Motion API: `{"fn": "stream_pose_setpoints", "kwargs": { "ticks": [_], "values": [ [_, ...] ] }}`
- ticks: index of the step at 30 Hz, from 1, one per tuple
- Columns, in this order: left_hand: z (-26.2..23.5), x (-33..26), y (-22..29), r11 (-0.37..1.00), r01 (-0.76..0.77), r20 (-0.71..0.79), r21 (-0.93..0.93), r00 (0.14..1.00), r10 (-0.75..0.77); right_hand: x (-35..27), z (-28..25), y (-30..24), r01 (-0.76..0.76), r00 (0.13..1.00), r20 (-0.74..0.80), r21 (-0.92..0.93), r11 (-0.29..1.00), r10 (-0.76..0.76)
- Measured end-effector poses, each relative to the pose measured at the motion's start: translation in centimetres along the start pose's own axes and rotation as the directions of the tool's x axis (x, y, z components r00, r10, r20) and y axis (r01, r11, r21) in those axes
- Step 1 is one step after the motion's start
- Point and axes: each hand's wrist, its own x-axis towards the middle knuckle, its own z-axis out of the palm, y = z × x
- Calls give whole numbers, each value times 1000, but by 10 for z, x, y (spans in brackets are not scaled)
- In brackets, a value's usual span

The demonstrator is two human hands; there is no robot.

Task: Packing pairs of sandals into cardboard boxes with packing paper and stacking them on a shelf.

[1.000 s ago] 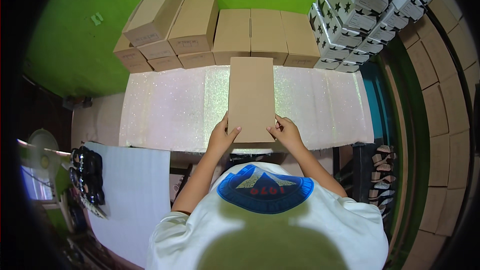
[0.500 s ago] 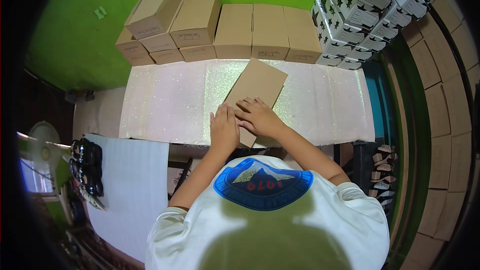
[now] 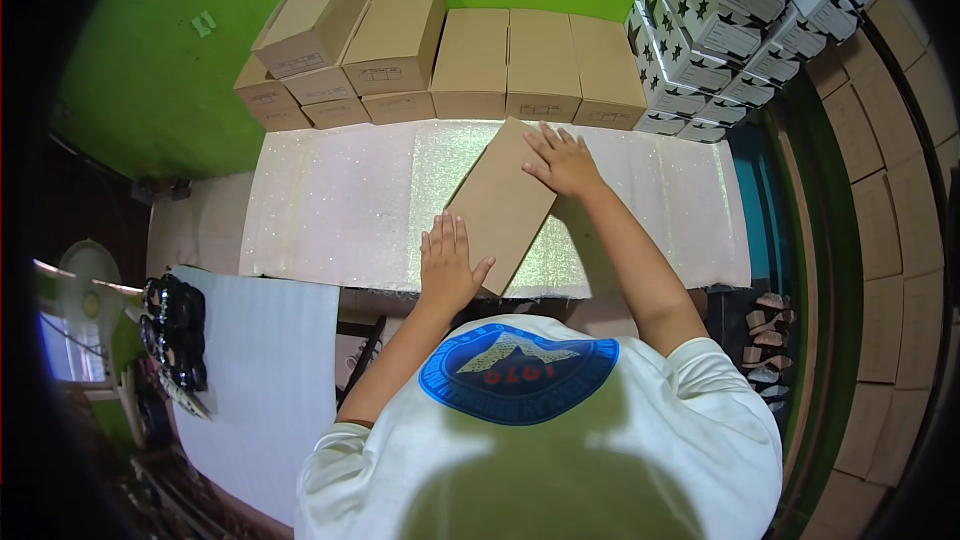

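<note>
A closed brown cardboard box (image 3: 500, 192) lies at a slant on the pale glittery tabletop (image 3: 330, 200), its far end leaning to the right. My left hand (image 3: 451, 262) rests on the near left part of the box, fingers stretched out and thumb spread to the right. On the far right edge lies my right hand (image 3: 562, 162), its fingers spread across the lid. Neither hand grips anything. The underside of the box is hidden.
Several brown boxes (image 3: 470, 50) line the table's back edge against the green wall. White star-patterned boxes (image 3: 700, 30) are stacked at the back right. Black shiny shoes (image 3: 175, 325) stand on a white table (image 3: 260, 370) at left. More cartons (image 3: 880, 225) are piled at far right.
My right hand has moved from the near middle of the box to its far right edge. My left hand stays near the left side, its thumb now spread. The box has hardly moved.
</note>
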Motion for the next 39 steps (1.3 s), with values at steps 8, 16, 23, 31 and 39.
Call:
{"fn": "stream_pose_setpoints", "kwargs": {
  "ticks": [8,16,23,31,39],
  "values": [
    [-24,42,-54,998,-40,166,49,986,31,-31,-21,-4,-438,895,215,253,862,392],
    [-11,40,-73,748,378,189,-545,925,-330,-101,-15,-1,-558,830,398,583,590,392],
    [-25,43,-61,737,328,213,-591,945,-250,-111,-14,11,-444,893,332,764,468,304],
    [-20,20,-48,718,230,45,-657,963,-267,-136,-11,-18,-334,866,-4,739,585,500],
    [-31,10,-42,808,130,-92,-575,971,-222,-143,-19,-16,-199,906,-148,676,709,396]
  ]
}}
